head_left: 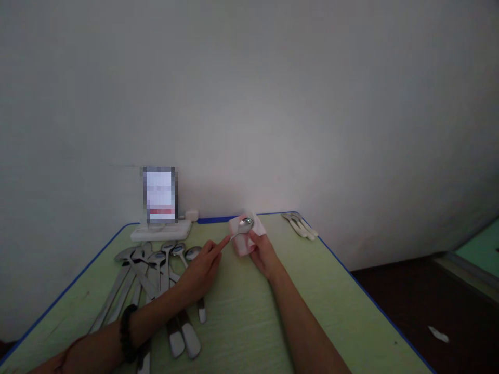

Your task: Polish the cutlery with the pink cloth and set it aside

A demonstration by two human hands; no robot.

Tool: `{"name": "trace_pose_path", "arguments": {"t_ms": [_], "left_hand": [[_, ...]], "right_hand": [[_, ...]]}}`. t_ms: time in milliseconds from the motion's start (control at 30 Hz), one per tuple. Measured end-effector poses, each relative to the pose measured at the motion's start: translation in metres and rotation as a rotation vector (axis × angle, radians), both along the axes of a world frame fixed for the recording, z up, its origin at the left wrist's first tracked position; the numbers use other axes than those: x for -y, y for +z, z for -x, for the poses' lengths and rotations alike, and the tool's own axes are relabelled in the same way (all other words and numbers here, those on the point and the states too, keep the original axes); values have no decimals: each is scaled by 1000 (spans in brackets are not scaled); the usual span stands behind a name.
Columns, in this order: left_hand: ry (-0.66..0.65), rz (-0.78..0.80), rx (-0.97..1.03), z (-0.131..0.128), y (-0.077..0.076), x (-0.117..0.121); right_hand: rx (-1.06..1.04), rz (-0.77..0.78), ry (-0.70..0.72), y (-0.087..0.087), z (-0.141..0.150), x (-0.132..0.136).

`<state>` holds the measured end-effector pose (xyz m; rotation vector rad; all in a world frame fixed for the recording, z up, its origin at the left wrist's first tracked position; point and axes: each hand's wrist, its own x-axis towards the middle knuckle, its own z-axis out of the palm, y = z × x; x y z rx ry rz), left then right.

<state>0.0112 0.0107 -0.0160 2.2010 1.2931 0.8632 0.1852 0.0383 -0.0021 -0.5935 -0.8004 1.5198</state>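
Note:
My left hand (205, 267) grips the handle of a metal spoon (245, 225), its index finger stretched along the handle. The spoon's shiny bowl points away to the right, in front of a pink and white cloth or tissue (238, 244). My right hand (264, 253) holds that cloth, thumb in front, close to the spoon's bowl. Under and beside my left forearm lies a pile of large metal spoons and other utensils (159, 259), some handles hidden by the arm.
Several white-handled utensils (302, 227) lie together at the table's back right corner. A blurred-out phone (159, 195) stands on a white base (161, 231) at the back left. The green table (241, 332) has a blue edge and meets the wall. A white scrap (438, 334) lies on the floor.

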Motion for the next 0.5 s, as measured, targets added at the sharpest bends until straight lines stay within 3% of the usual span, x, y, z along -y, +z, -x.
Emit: {"name": "trace_pose_path", "arguments": {"t_ms": [67, 267, 500], "left_hand": [[-4, 1, -14, 0, 0, 0], [-11, -10, -30, -1, 3, 2], [-18, -47, 5, 0, 9, 4]], "right_hand": [[61, -29, 19, -3, 3, 0], [52, 85, -78, -8, 0, -4], [40, 75, 19, -5, 0, 0]]}}
